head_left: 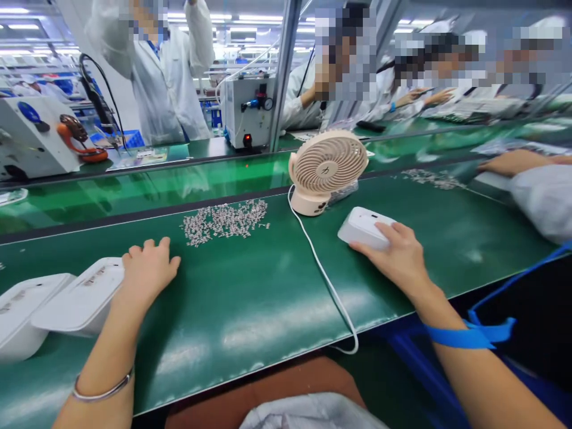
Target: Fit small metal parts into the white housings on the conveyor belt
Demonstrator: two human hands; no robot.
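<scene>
Overall: one long workroom, rows of ceiling lights (254, 19) running into the far distance.
Worktop (250, 298): green, smooth, glossy with reflections, spanning left to right.
Strip (201, 179): shiny green, dark-edged, along the worktop's far side.
Co-workers: one standing far left in a white coat (165, 89), arms raised; others far right; at the right edge, a sleeve (543, 196) and hand over the worktop.
Machines, beyond the strip: one white unit (40, 134) at far left; one grey box (248, 107) at far centre, with gauge and lit red lamp.
Fan (328, 170): beige, upright on the worktop's far side; its white cable (319, 259) crosses to the near edge and hangs over.
Two white casings (74, 310): near left, side by side, overlapping in view.
Left hand (149, 268): beside the nearer casing, fingers loosely bent, thumb apart, holding nothing visible; contact with the casing cannot be told.
Right hand (397, 256): thumb and fingers clamped on a smaller white casing (369, 223), right of the fan's cable.
Small metallic pieces (226, 220): scattered heap, centre-left, far side.
</scene>
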